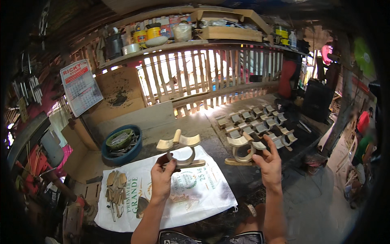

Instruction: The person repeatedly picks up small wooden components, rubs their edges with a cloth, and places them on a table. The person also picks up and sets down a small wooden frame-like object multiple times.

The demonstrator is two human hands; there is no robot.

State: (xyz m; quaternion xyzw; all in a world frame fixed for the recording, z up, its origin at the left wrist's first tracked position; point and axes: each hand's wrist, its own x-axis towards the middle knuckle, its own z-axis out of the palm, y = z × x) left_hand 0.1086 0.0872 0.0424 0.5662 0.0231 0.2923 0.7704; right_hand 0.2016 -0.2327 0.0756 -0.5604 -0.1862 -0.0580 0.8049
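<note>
My left hand [163,177] is closed on the lower left part of a bamboo holder [190,140]: a ring on a flat stick base, topped by two curved half-pipe pieces with a short upright between them. It is held above a white woven sack [217,199]. On the right, a similar bamboo holder [239,141] stands upright, my right hand [270,164] gripping its right side between thumb and fingers. Behind that hand, several like holders [260,128] stand in rows on the dark tabletop. Loose bamboo pieces [117,189] lie piled on the sack's left part.
A blue basin [106,156] containing a green bowl [109,141] sits at the back left. A slatted wall [183,77] rises behind the table, with a loaded shelf [170,45] above. A metal vise-like tool [75,217] is at the left. Other people [361,146] appear at the far right.
</note>
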